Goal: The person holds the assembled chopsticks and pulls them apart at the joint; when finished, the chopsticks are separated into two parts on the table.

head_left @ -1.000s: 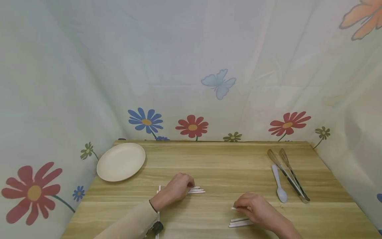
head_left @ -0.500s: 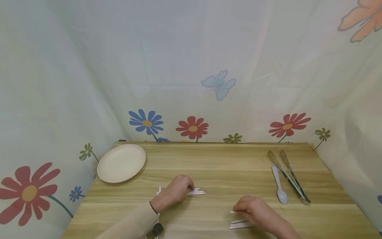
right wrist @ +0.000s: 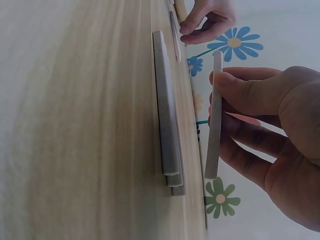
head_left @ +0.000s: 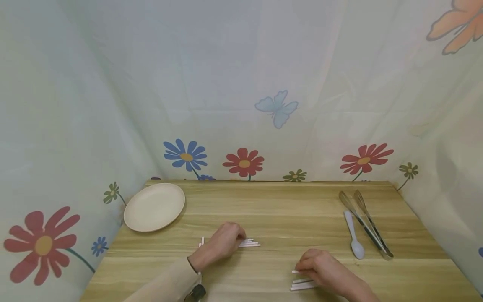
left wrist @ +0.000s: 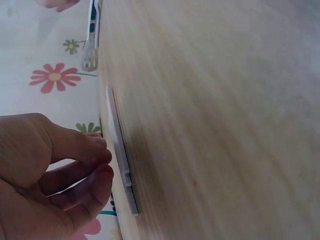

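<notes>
My right hand pinches a short white stick between thumb and fingers, raised off the table. Just below it on the table lies a small group of white sticks, side by side, their right ends hidden by the hand in the head view. Over a second group of white sticks, my left hand hovers with loosely bent fingers. Nothing shows between them, and whether they touch the sticks I cannot tell. More white sticks, placed lengthwise, are partly hidden under the left forearm.
A round cream plate sits at the table's back left. Over on the right are a pale grey spoon and metal tongs with dark grips. A flowered curtain encloses the wooden table at back and sides.
The right hand, still pinching its stick, has come slightly nearer to the group below it. The left hand has stayed over its sticks. The head view has shifted a little.
</notes>
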`<state>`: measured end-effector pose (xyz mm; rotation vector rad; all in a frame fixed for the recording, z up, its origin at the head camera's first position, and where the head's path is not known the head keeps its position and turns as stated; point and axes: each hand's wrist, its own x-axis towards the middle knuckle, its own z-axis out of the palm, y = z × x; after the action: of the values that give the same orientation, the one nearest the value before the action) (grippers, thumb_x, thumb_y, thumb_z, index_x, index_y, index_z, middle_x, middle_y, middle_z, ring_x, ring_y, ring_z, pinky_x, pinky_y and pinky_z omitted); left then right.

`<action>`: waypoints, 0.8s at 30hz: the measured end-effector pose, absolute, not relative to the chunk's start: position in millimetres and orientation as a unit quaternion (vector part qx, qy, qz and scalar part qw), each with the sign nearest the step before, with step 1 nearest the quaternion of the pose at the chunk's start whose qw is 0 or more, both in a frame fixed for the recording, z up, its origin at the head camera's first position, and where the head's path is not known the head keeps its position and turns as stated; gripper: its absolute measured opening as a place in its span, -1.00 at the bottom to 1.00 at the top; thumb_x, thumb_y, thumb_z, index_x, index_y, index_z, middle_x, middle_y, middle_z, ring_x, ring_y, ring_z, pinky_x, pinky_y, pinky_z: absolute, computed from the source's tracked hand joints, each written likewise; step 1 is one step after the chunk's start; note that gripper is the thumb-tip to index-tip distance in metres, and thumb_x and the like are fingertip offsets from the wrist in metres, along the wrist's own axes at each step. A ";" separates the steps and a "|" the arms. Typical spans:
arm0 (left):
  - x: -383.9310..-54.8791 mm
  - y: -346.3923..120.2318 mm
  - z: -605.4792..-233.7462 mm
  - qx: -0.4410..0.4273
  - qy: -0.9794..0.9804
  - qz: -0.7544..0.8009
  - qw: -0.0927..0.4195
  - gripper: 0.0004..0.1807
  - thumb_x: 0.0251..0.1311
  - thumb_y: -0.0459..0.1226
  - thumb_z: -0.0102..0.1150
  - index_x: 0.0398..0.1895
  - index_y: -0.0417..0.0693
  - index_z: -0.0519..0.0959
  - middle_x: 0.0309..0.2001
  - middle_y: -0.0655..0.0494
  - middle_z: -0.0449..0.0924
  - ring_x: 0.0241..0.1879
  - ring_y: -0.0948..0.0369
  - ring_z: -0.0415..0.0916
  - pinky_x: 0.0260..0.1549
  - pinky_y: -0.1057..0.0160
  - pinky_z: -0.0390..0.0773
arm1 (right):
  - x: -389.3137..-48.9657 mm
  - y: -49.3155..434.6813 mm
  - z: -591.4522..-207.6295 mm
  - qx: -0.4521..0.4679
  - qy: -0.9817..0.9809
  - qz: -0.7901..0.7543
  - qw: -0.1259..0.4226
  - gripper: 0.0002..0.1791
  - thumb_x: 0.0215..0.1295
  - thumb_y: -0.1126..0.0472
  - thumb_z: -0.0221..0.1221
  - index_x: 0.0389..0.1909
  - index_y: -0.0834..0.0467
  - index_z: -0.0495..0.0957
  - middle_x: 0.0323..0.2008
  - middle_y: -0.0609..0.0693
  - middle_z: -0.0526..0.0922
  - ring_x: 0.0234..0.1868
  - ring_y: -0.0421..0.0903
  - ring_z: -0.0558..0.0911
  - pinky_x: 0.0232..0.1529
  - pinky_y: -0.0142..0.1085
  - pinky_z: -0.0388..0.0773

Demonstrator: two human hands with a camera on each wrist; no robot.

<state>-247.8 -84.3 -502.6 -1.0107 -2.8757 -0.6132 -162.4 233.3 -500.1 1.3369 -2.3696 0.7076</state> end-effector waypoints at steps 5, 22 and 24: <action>-243.1 -86.5 -499.4 -0.303 -0.929 -0.212 0.011 -0.90 0.11 -0.39 0.27 -0.36 -0.08 0.74 -0.32 0.12 0.72 -0.29 0.28 0.62 -0.28 0.33 0.61 | -162.1 233.0 -501.0 0.470 -0.832 0.243 0.165 -0.80 -0.04 0.34 0.41 -0.40 -0.01 0.71 -0.40 -0.27 0.62 -0.33 -0.40 0.57 -0.27 -0.64 0.46; -215.1 -102.0 -490.2 -0.299 -0.930 -0.201 0.073 -0.91 -0.02 -0.36 0.37 -0.39 -0.07 0.73 -0.44 0.15 0.67 -0.43 0.30 0.56 -0.41 0.34 0.55 | -162.7 233.2 -505.9 0.475 -0.833 0.234 0.162 -0.80 -0.05 0.33 0.42 -0.40 -0.02 0.72 -0.41 -0.27 0.61 -0.34 -0.40 0.56 -0.26 -0.63 0.44; -211.4 -104.4 -488.5 -0.299 -0.929 -0.200 0.084 -0.92 -0.03 -0.35 0.39 -0.41 -0.07 0.73 -0.45 0.15 0.67 -0.44 0.31 0.55 -0.42 0.34 0.54 | -162.6 233.8 -506.9 0.474 -0.834 0.231 0.163 -0.79 -0.06 0.32 0.42 -0.40 -0.03 0.72 -0.41 -0.28 0.61 -0.34 -0.39 0.56 -0.25 -0.62 0.44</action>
<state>-211.4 -104.4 -488.5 -0.8931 -2.7722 -0.5965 -162.6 233.8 -506.9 1.3520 -2.3781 0.6583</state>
